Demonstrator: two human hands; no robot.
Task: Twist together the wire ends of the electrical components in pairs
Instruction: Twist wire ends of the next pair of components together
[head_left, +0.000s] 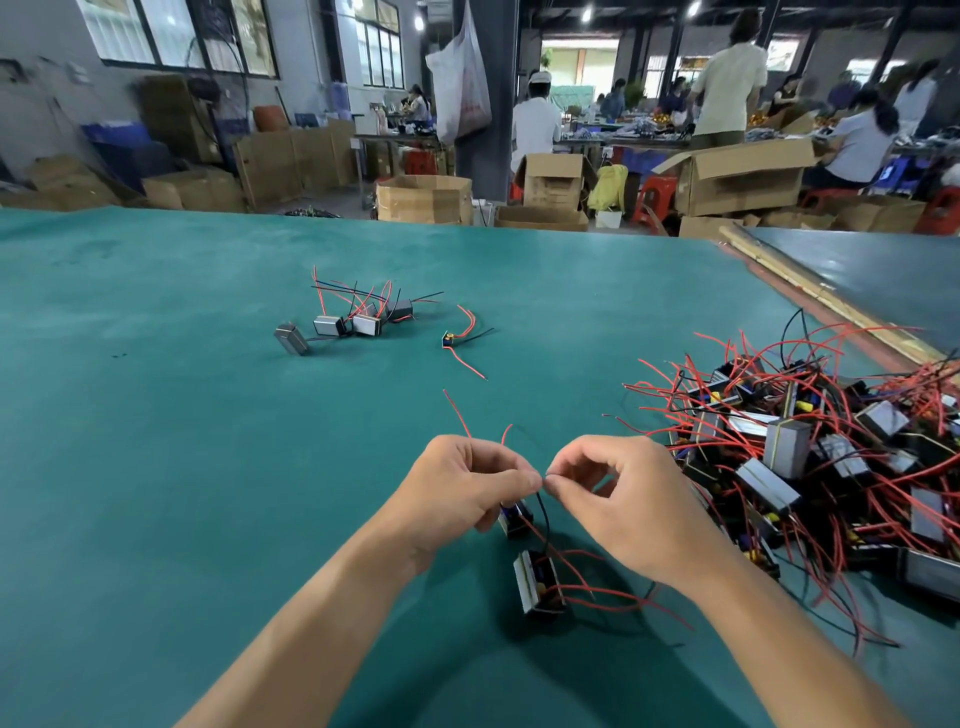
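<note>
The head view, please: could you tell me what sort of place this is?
Probably a factory assembly hall: a big green worktable, a heap of wired components on its right, and cardboard boxes with other workers behind.

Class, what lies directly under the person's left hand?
A small dark component peeks out beneath the left hand. The fingers cover its upper part, hiding its full shape.

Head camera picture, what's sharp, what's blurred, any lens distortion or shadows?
Head view: the left hand and right hand pinching the wire ends are sharp, as is the component pile; the background workers are blurred; the wide lens bends lines near the frame edges; soft shadows lie on the green table under the hands.
</note>
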